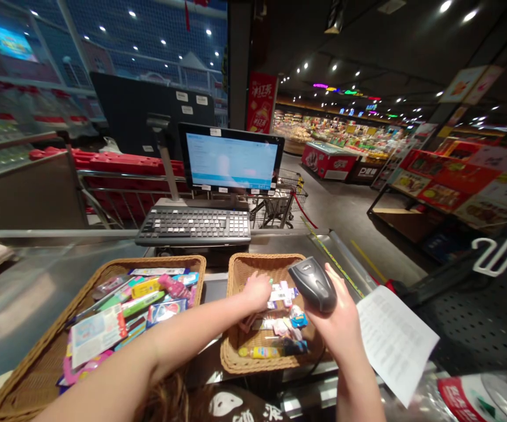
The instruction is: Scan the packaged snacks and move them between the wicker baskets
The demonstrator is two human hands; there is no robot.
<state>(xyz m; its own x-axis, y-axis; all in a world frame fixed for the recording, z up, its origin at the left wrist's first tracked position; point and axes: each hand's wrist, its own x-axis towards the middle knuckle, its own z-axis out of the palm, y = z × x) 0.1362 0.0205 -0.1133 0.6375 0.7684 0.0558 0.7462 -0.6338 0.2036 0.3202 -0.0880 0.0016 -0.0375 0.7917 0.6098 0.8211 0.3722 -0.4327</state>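
My right hand [339, 310] is wrapped round a dark handheld barcode scanner [313, 284], held over the right side of a smaller wicker basket [235, 360]. My left hand [258, 291] reaches down into that basket with its fingers bent together; what they hold is mostly hidden. By its fingertips is a small pink and white item with a barcode label [282, 295]. A yellow tube-like item [259, 352] and a blue packet [298, 316] lie lower in the basket. Under my left forearm, a larger wicker basket [99, 272] holds several colourful packaged goods.
Behind the baskets stand a keyboard [196, 225] and a lit monitor [233, 159] on the metal counter [116, 249]. A printed sheet [396, 340] lies to the right, near a clear bottle with a red label [459, 398]. White hangers [499, 252] hang at far right.
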